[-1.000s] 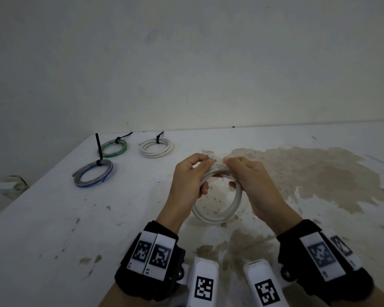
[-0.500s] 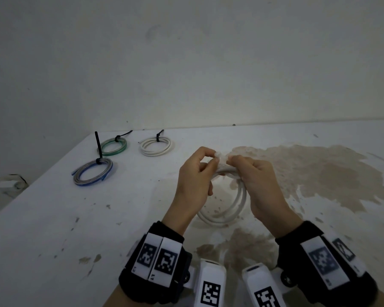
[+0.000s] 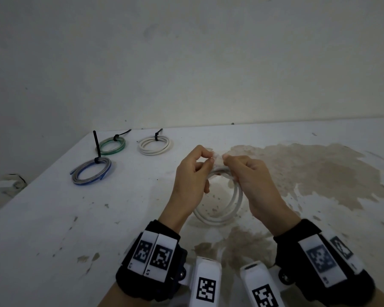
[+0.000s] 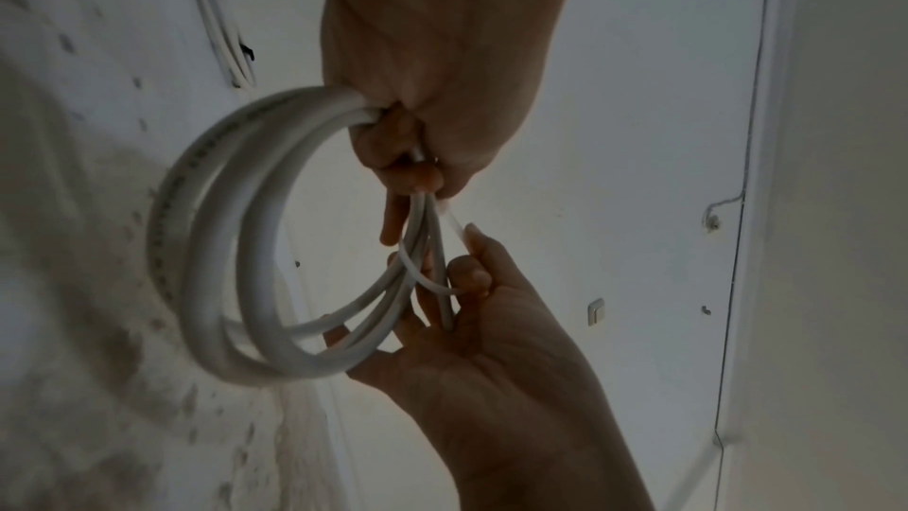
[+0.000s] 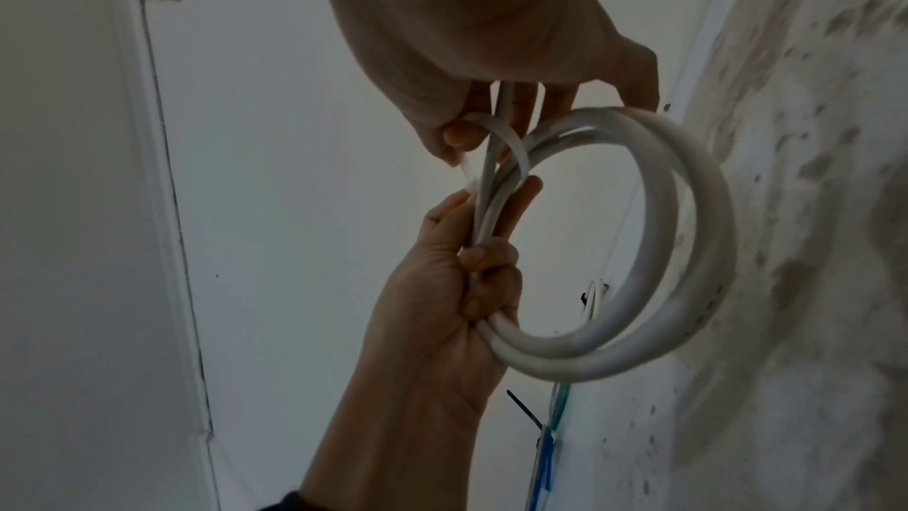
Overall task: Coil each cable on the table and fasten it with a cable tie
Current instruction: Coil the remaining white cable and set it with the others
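The surface [image 3: 53,218] is white and stained, its left edge running diagonally from the near left toward the far left corner, its far edge meeting a pale wall [image 3: 186,63]. Near that far left corner lie three finished coils, well apart from the hands: a grey-and-blue coil [image 3: 91,173] closest to the left edge with a black cable tie [image 3: 96,145] whose tail stands upright, a green coil [image 3: 112,145] just behind it, and a white tied coil [image 3: 154,145] to their right, each fastened with a black tie. Between these coils and the hands the surface shows only small flecks. At the middle, the left hand [image 3: 192,180] grips one side of the white cable coil [image 3: 222,209] with its lower fingers curled round the bundled strands, while thumb and forefinger pinch the white cable tie [image 5: 496,142] near the top of the coil. The coil is held upright above the surface, its lower arc hanging just over the surface; whether it touches cannot be told. The right hand [image 3: 253,182] holds the other side of the bundle, fingers curled round the strands and pinching the tie, which loops loosely round the bundle. To the right a broad brown stain [image 3: 319,173] spreads toward the right edge.
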